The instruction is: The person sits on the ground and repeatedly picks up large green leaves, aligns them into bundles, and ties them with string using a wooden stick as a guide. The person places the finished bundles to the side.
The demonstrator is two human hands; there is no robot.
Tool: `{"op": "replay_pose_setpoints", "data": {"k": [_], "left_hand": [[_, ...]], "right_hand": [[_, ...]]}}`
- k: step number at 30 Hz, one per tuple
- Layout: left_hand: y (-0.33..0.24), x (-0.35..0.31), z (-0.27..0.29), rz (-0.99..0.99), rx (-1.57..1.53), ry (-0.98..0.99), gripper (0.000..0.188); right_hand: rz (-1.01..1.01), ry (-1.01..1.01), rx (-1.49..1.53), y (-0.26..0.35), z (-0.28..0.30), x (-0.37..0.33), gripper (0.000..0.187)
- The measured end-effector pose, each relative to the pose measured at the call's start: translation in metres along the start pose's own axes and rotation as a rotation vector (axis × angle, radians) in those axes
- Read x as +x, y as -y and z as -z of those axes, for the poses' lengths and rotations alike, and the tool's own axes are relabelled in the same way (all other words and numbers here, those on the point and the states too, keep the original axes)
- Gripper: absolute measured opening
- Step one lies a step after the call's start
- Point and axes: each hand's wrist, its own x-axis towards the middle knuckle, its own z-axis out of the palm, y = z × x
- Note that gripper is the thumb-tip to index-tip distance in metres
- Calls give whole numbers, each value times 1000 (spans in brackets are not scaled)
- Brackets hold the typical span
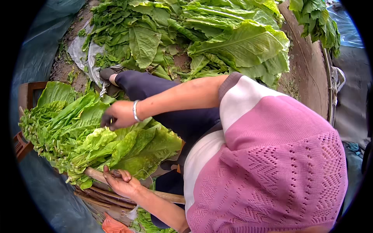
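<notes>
Pink openwork knitwear is filling the lower right, nearest the camera, with a white shirt showing along its edge. From its sleeve the bare right forearm is stretching across the dark trousers, a silver bracelet circling the wrist. Beyond it the right hand is hanging over the middle of a leaf bundle, its darkened fingers curling down toward a pale, crumpled leaf just below them; whether they are closing on it, I cannot tell. The bundle is lying to the left of both hands, cut stems and smaller leaves gathering at its far left, broad blades spreading beneath the right hand and toward the knees.

Nearer the lower edge, the left hand is turning its palm upward, fingers loosely bent, just beside the bundle's lower edge. A wooden stick is running past that hand, one end meeting the leaves; whether the hand is gripping it, I cannot tell. A thin strand is arching near the left wrist. More sticks are lying below, near an orange bag, while a large leaf heap is covering the ground across the top.
</notes>
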Motion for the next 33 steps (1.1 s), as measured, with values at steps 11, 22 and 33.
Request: {"op": "replay_pose_setpoints", "data": {"k": [11,22,33], "left_hand": [[15,-31,20,188,-23,118,27],[20,-49,-40,210,68,107,31],[71,-87,-172,391,144,413,19]], "right_hand": [[-1159,-86,-813,-188,192,-296,31],[-998,-35,-393,-120,180,-279,32],[-630,-89,-59,-81,197,-152,38]]}}
